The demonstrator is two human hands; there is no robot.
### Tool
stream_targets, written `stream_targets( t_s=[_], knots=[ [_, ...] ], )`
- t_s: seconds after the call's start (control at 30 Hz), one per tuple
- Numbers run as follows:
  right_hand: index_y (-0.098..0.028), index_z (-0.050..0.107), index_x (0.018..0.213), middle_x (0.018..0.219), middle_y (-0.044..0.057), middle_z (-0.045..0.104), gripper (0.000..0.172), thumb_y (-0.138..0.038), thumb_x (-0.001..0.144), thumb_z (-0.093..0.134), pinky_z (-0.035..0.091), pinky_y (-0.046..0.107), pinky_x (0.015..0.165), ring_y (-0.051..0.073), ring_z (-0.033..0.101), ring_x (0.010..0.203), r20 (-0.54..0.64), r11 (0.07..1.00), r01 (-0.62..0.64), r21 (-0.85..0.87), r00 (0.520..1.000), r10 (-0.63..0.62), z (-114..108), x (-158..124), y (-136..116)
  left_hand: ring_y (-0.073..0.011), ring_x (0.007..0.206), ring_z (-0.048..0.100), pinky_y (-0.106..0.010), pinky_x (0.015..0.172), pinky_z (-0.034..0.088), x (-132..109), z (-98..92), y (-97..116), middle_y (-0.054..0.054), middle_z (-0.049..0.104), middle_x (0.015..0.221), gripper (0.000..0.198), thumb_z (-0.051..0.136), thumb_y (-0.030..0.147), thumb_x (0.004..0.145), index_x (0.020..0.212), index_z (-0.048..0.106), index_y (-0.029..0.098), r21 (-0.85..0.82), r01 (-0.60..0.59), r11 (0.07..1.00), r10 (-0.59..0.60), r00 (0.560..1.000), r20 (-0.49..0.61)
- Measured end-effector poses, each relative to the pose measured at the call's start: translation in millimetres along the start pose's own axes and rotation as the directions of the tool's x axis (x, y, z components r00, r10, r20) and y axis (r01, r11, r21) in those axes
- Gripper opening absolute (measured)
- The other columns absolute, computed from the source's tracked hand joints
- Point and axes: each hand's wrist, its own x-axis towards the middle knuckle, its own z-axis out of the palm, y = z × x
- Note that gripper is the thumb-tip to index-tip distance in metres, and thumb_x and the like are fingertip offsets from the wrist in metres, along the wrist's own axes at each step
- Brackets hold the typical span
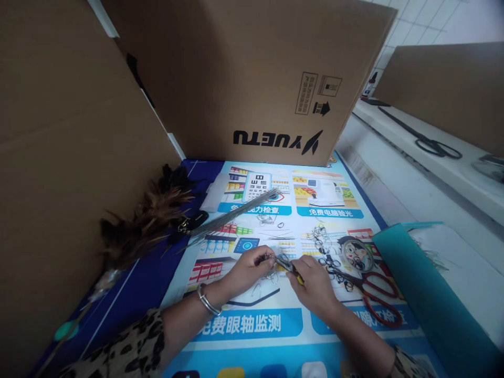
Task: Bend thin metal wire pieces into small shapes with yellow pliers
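My right hand (315,286) is wrapped round pliers (286,264) with a yellow-and-black handle, their jaws pointing left. My left hand (250,270), with a silver bangle at the wrist, pinches a small piece of bent thin wire (271,257) at the plier jaws. Exactly how the jaws meet the wire is too small to tell. Beyond the hands lies a long bundle of straight thin wires (236,211). Loose bent wires (266,218) rest near it. Several small dark loops (326,260) are scattered right of the pliers, beside scissors (380,294) with red handles.
A round clear-looking dish (356,253) stands behind the scissors. At right is a teal-edged box (429,294) with thin wires inside. A feather duster (145,210) lies at left by a black key fob (198,218). Cardboard panels (255,79) wall the back and left.
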Motion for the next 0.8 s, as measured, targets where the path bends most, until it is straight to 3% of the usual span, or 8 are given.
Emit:
stream_targets(
  t_s=[0.8],
  knots=[
    [-0.017, 0.055, 0.097, 0.086, 0.007, 0.052, 0.019, -0.018, 0.081, 0.046, 0.038, 0.031, 0.072, 0.020, 0.047, 0.083, 0.026, 0.996, 0.055, -0.066, 0.998, -0.053, 0.0, 0.2, 0.7, -0.0106, 0.062, 0.045, -0.021, 0.058, 0.035, -0.1, -1.8, 0.0, 0.001, 0.051, 0.067, 0.015, 0.045, 0.025, 0.083, 0.079, 0.055, 0.014, 0.025, 0.003, 1.000, -0.004, 0.998, 0.066]
  ],
)
